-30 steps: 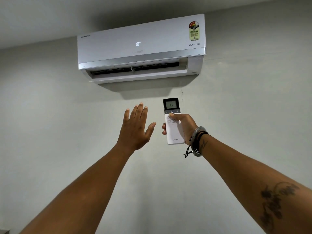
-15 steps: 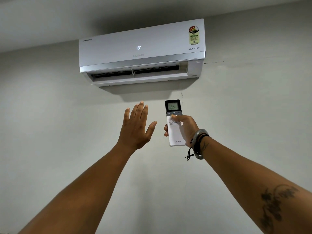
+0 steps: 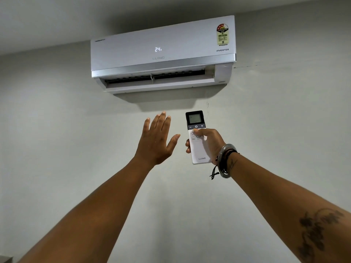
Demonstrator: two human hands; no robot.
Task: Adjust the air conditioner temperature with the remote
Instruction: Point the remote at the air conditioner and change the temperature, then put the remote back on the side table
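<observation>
A pale grey wall [image 3: 284, 130] fills nearly the whole frame, with a strip of ceiling [image 3: 57, 16] darkening the top. High in the upper centre hangs the split air conditioner [image 3: 163, 46], a white Lloyd indoor unit marked "INVERTER" at its right end. Its front panel shows 24 in lit digits [image 3: 158, 49], and a star-rating energy label [image 3: 222, 34] is stuck in its upper right corner. The louvre [image 3: 159, 85] along its underside is swung open, showing the dark air slot above it, and the unit throws a shadow on the wall just below.

Two bare forearms reach up from the bottom corners toward the middle of the frame. The right forearm carries a dark tattoo [image 3: 315, 232] near the lower right edge.

The left hand [image 3: 156, 143] is raised below the unit, back toward the camera, fingers straight and close together with the thumb splayed to the right; it holds nothing and touches nothing.

Just right of it, the right hand [image 3: 210, 145] is wrapped around the Lloyd remote [image 3: 197, 137], fingers clamped on its white lower body, the thumb lying across the buttons just under the dark band with the minus, power and plus keys. The remote stands nearly upright in centre frame, below the air conditioner's right half, its top aimed at the unit. Its small grey screen [image 3: 194, 118] is too faint to read.

A metal bangle [image 3: 223, 149] and dark cords [image 3: 214, 172] ring the right wrist.
</observation>
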